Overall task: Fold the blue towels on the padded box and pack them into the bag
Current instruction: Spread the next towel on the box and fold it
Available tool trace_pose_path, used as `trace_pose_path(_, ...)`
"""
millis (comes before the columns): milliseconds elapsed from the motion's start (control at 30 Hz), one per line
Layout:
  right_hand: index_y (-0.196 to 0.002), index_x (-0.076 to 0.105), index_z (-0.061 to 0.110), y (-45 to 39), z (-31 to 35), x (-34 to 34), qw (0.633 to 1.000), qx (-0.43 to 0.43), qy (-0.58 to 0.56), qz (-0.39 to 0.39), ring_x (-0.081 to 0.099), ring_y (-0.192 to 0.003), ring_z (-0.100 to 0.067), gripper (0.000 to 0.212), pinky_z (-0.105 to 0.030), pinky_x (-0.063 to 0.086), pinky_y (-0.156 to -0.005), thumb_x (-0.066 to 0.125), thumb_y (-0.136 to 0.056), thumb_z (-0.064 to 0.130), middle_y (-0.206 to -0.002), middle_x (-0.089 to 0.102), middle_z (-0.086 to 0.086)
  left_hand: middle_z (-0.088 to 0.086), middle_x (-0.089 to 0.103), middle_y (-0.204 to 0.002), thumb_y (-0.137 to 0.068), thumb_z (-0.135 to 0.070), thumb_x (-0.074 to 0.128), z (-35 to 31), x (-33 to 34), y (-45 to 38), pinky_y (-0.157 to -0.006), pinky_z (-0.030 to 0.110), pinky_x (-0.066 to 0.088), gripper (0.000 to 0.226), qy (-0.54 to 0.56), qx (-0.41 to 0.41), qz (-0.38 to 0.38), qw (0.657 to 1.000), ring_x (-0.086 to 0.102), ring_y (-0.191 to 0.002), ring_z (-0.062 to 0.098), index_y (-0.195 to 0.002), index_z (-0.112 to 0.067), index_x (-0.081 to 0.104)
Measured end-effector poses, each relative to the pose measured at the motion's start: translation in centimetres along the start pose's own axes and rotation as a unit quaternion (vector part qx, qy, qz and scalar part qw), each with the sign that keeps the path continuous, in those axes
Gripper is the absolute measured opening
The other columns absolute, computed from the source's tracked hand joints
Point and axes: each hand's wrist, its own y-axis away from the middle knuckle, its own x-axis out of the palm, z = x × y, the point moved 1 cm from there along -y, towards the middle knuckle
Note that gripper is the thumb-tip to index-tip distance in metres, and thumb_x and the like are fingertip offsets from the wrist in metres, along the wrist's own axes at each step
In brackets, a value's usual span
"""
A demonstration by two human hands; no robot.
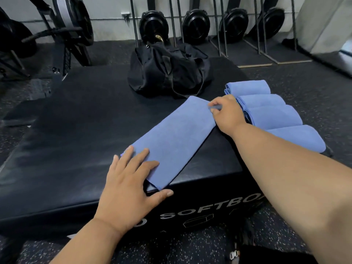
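Observation:
A long blue towel (175, 138), folded into a strip, lies diagonally on the black padded box (76, 149). My left hand (129, 180) rests flat with spread fingers on the strip's near end. My right hand (226, 115) pinches the strip's far corner between thumb and fingers. Several folded blue towels (274, 115) lie in a row along the box's right side, just right of my right hand. The black duffel bag (169, 71) sits at the back of the box, slumped; I cannot tell whether its top is unzipped.
Rowing machines (62, 31) stand at the back left, and more stand upright along the far wall (198, 25). Speckled rubber floor (314, 88) surrounds the box. The near right corner of the box (219, 168) drops off sharply.

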Motion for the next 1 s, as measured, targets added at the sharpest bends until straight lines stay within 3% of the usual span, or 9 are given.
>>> trace_pose_path(67,-0.119,0.075,0.012,0.3,0.0,0.1,1.000,-0.001,-0.003,-0.023,0.051,-0.108,-0.008,0.024,-0.014,0.035,-0.099,0.061,-0.100,0.009,-0.135,0.051,-0.008,-0.012,0.048,-0.156,-0.078,-0.084,0.062,0.1,0.1,-0.3,-0.128,0.058,0.018,0.072,0.013,0.023,-0.005,1.000,0.025,-0.158,0.024,-0.131,-0.036,0.064)
trace_pose_path(133,-0.124,0.075,0.014,0.9,0.3,0.3,0.999,-0.016,0.022,-0.033,0.052,-0.125,-0.018,0.028,-0.021,0.032,-0.109,0.063,-0.100,0.019,-0.146,0.050,-0.008,-0.013,0.051,-0.152,-0.080,-0.078,0.066,0.2,0.1,-0.5,-0.127,0.058,0.022,0.066,0.029,0.051,-0.008,0.998,0.034,-0.155,0.023,-0.131,-0.037,0.065)
trace_pose_path(233,-0.133,0.071,0.023,2.6,1.3,0.7,0.994,-0.070,0.085,0.021,0.046,-0.141,-0.031,0.045,-0.042,0.032,-0.121,0.064,-0.094,0.043,-0.156,0.049,-0.009,-0.015,0.059,-0.144,-0.087,-0.070,0.066,0.4,0.2,-0.5,-0.121,0.059,0.033,0.055,0.062,0.076,-0.014,0.995,0.047,-0.145,0.019,-0.128,-0.034,0.070)
trace_pose_path(400,-0.143,0.064,0.032,6.9,2.6,1.3,0.971,-0.147,0.157,0.104,0.043,-0.148,-0.032,0.074,-0.049,0.029,-0.124,0.043,-0.085,0.073,-0.160,0.047,-0.012,-0.014,0.060,-0.143,-0.092,-0.061,0.064,0.3,0.3,-0.1,-0.120,0.044,0.039,0.047,0.093,0.076,-0.017,0.993,0.050,-0.142,0.015,-0.127,-0.031,0.072)
trace_pose_path(533,-0.153,0.053,0.032,10.6,3.7,1.5,0.953,-0.201,0.170,0.147,0.041,-0.149,-0.032,0.080,-0.048,0.029,-0.125,0.038,-0.089,0.076,-0.162,0.044,-0.011,-0.010,0.065,-0.139,-0.097,-0.052,0.058,0.0,0.4,0.3,-0.116,0.036,0.039,0.039,0.098,0.084,-0.038,0.991,0.056,-0.136,0.019,-0.123,-0.028,0.076)
trace_pose_path(700,-0.162,0.031,0.046,15.8,4.9,0.9,0.941,-0.214,0.183,0.190,0.015,-0.161,-0.028,0.082,-0.055,0.010,-0.128,0.032,-0.085,0.075,-0.174,0.022,0.001,-0.005,0.073,-0.121,-0.109,-0.050,0.043,-1.9,0.2,0.7,-0.110,0.039,0.042,0.048,0.084,0.107,-0.083,0.987,0.063,-0.115,0.019,-0.111,-0.018,0.079)
trace_pose_path(767,-0.162,0.029,0.047,18.0,4.9,0.6,0.941,-0.224,0.174,0.184,0.011,-0.162,-0.026,0.084,-0.057,0.005,-0.128,0.039,-0.082,0.072,-0.174,0.020,0.003,-0.007,0.075,-0.113,-0.105,-0.046,0.049,-3.4,-0.3,1.1,-0.112,0.040,0.042,0.040,0.085,0.100,-0.081,0.988,0.064,-0.107,0.015,-0.110,-0.019,0.078)
trace_pose_path(867,-0.157,0.040,0.047,21.1,4.2,0.7,0.954,-0.223,0.124,0.155,0.017,-0.161,-0.024,0.080,-0.058,0.004,-0.129,0.053,-0.081,0.067,-0.172,0.026,0.005,-0.013,0.073,-0.102,-0.100,-0.040,0.055,-6.2,-0.8,2.1,-0.105,0.038,0.049,0.027,0.091,0.099,-0.058,0.989,0.064,-0.097,0.012,-0.110,-0.023,0.075)
trace_pose_path(1000,-0.138,0.065,0.043,23.2,2.7,0.3,0.973,-0.208,0.040,0.093,0.039,-0.152,-0.028,0.055,-0.056,0.018,-0.127,0.061,-0.085,0.058,-0.161,0.048,0.003,-0.013,0.073,-0.101,-0.096,-0.034,0.069,-8.8,-1.3,3.0,-0.088,0.028,0.051,0.018,0.101,0.127,-0.048,0.986,0.063,-0.095,0.011,-0.111,-0.024,0.073)
